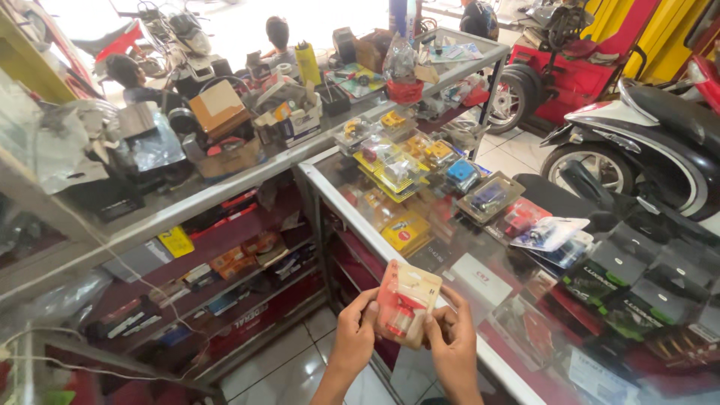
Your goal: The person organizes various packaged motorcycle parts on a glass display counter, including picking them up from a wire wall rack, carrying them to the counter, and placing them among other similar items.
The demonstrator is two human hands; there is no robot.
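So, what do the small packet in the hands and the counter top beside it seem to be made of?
The small packet, held by the left hand and right hand, looks like a printed card back under glossy clear plastic, since it glints. The counter top appears to be glass in a pale metal frame: goods show through it and it reflects.

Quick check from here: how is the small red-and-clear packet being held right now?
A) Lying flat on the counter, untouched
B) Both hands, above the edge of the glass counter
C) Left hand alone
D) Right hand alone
B: the left hand and right hand each grip a side of the packet, raised above the glass counter edge.
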